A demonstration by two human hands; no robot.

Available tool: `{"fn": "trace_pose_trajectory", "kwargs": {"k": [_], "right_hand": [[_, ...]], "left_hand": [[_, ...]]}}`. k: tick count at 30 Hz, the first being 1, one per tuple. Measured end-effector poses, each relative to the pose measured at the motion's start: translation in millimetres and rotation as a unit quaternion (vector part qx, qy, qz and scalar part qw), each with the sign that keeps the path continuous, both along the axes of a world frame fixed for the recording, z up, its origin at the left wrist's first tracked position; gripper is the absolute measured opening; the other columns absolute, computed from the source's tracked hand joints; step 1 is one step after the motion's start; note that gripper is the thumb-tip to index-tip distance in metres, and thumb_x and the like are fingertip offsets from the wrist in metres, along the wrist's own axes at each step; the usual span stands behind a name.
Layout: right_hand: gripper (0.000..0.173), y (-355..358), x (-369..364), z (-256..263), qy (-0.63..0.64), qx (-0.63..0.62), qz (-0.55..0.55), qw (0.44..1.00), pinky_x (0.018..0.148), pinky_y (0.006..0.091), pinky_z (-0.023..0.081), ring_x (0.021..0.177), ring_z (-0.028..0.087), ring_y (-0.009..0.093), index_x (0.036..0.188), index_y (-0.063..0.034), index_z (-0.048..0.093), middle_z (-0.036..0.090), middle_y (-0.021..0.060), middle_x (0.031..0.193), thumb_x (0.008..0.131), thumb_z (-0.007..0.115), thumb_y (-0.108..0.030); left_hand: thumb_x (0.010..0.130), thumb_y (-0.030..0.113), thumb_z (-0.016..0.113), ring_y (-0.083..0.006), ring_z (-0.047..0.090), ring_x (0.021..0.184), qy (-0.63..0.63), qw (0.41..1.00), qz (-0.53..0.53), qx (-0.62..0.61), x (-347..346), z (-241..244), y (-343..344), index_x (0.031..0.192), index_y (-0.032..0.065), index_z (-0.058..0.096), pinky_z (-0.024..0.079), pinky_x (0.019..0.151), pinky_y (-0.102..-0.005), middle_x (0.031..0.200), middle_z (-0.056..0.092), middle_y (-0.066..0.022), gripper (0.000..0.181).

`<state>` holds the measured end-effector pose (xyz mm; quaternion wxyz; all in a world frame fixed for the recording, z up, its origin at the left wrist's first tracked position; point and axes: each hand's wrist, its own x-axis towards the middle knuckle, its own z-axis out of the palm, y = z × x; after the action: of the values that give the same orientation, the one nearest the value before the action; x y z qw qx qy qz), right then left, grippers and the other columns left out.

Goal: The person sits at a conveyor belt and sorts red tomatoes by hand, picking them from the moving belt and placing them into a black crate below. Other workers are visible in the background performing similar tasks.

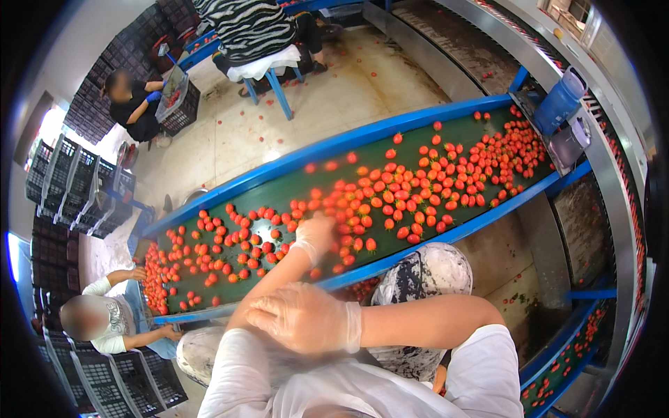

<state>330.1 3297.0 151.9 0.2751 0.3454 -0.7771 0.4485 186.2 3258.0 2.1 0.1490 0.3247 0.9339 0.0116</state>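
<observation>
Ripe red cherry tomatoes point(401, 195), many with green calyxes, lie spread over a green conveyor belt point(285, 180) with blue side rails. My left hand point(316, 235), in a thin clear glove, reaches onto the belt among the tomatoes. Its fingers point away from me and are blurred, so what they hold is hidden. My right hand point(300, 317), also in a clear glove, is bent across in front of my body, over my left forearm. Its fingers are curled, and I cannot see whether anything is inside them.
A blue bottle point(560, 102) and a dark cup point(569, 143) stand at the belt's right end. One person point(102, 318) sits at the left end; another point(137, 107) handles a crate point(180, 104). Black crates point(78, 183) are stacked left. A blue stool point(277, 86) stands beyond the belt.
</observation>
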Motion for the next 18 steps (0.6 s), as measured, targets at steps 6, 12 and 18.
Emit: {"fn": "trace_pose_trajectory", "kwargs": {"k": [6,12,18], "right_hand": [[0.022,13.4,2.4,-0.8,-0.006,-0.001,0.009,1.000,0.063,0.0352,0.049,0.074,0.061,0.026,0.096,-0.0004,0.062,0.061,0.0115,0.092,0.077,0.057,-0.011],[0.021,28.6,2.9,4.0,0.003,0.016,-0.003,1.000,0.063,0.0347,0.050,0.071,0.061,0.024,0.094,-0.0013,0.062,0.062,0.0110,0.093,0.076,0.058,-0.011],[0.021,43.2,6.9,-0.3,0.002,0.018,-0.005,1.000,0.063,0.0352,0.050,0.072,0.062,0.025,0.094,-0.0009,0.063,0.062,0.0111,0.093,0.077,0.057,-0.011]], "left_hand": [[0.077,0.011,0.053,-0.0366,0.061,0.083,0.008,0.980,0.072,0.187,-6.4,11.2,31.4,0.082,0.0080,0.061,0.050,0.073,-0.0449,0.091,0.062,-0.0180,0.011],[0.081,0.018,0.051,-0.0321,0.063,0.090,-0.032,0.993,0.040,0.107,-8.8,21.3,70.5,0.099,0.0112,0.062,0.051,0.075,-0.0443,0.098,0.064,-0.0143,0.022],[0.082,0.010,0.054,-0.0296,0.063,0.093,0.052,0.995,0.012,0.089,1.0,19.1,79.4,0.099,0.0111,0.062,0.052,0.073,-0.0426,0.105,0.062,-0.0116,0.018]]}}
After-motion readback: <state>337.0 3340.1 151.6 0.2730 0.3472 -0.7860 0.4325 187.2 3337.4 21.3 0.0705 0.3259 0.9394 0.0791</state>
